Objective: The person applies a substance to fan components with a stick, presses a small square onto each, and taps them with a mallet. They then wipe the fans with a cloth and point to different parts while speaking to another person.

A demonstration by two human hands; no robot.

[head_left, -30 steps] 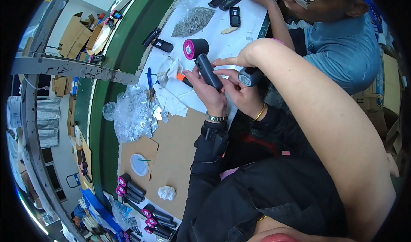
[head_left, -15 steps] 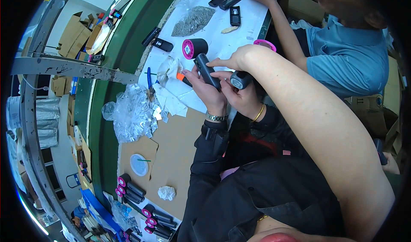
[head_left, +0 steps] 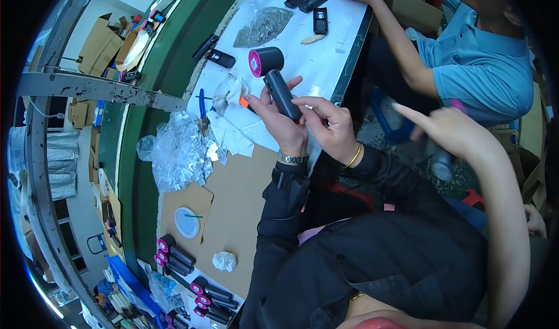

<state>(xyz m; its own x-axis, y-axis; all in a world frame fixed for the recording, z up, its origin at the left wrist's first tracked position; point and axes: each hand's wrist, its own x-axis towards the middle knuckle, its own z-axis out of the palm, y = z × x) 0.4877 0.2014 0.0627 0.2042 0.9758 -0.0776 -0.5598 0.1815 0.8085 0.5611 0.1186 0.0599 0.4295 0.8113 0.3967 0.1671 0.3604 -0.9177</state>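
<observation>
My left hand, palm up, holds a dark grey hair dryer by its handle. The dryer's round head, with a pink-ringed end, points away over the white table covering. At the lower end of the handle, the bent thumb and forefinger of my right hand press against its side. Whether anything small is between those fingertips is hidden. Beside my left thumb lies a dark object with an orange end, partly covered by the hand.
A bag of small metal parts, dark casings, blue-handled pliers and crumpled plastic lie around. More hair dryers rest lower left. Another person's bare arm reaches in at right; a person in blue sits beyond.
The other person's hand has swung from above my hands to the right, with a blurred dark, pink-ended object. A second dark handle end near my right hand is gone. My left hand barely moved.
</observation>
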